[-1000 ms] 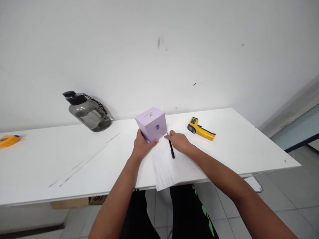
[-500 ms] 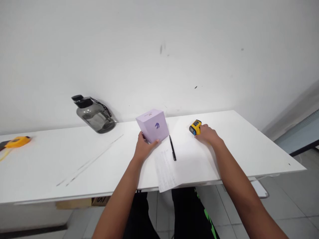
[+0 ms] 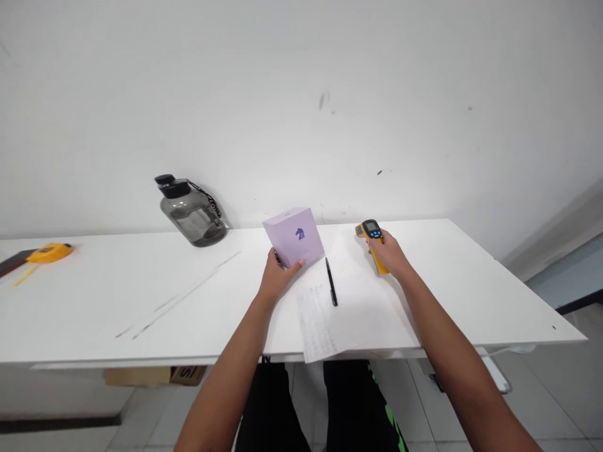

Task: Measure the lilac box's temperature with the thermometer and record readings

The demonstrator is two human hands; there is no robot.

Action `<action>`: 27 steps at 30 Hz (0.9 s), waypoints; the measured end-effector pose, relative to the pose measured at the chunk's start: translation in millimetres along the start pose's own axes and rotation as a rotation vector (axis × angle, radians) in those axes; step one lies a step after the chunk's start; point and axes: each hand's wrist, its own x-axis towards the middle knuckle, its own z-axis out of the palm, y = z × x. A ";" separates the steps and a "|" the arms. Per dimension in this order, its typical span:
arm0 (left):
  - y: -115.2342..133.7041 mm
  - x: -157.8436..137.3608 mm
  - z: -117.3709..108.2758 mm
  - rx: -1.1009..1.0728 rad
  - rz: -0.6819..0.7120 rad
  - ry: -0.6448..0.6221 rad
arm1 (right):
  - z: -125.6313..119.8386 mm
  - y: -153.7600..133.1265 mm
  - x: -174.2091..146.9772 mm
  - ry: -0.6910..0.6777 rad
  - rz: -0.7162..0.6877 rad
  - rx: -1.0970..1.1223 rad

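Note:
My left hand [image 3: 279, 274] grips a lilac box [image 3: 294, 235] with a dark horse-head logo, thumb on its front face and fingers round its left side. The box is tilted over the white table [image 3: 198, 314]. My right hand [image 3: 389, 254] is wrapped round the handle of a yellow and black infrared thermometer [image 3: 370, 232], whose screen and blue buttons face up. Between the hands lies a black pen [image 3: 331, 282]. Beside the pen a sheet of paper with handwriting [image 3: 318, 326] reaches over the table's front edge.
A grey see-through water bottle [image 3: 195, 216] with a black lid stands at the back left near the wall. At the far left lies a yellow tape measure [image 3: 49, 252], blurred. A cardboard box [image 3: 141, 375] is under the table.
My right hand has turned the thermometer so that its screen, buttons and yellow handle now show. The box in my left hand tips slightly differently. The whole view has shifted a little.

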 end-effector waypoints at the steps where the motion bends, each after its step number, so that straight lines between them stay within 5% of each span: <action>1: 0.6 -0.5 -0.3 -0.001 -0.001 -0.004 | 3.2 -1.8 -2.0 -0.039 0.018 0.155; 6: 3.5 -2.3 -1.5 0.002 0.002 -0.006 | 21.2 -9.6 -13.8 -0.064 0.007 0.494; 14: 1.0 2.9 0.3 0.059 0.008 0.028 | 34.3 -4.8 -17.8 0.321 -0.195 0.269; 27: 3.0 2.6 -0.5 0.051 0.012 0.013 | 37.8 -10.5 -22.8 0.293 -0.177 0.426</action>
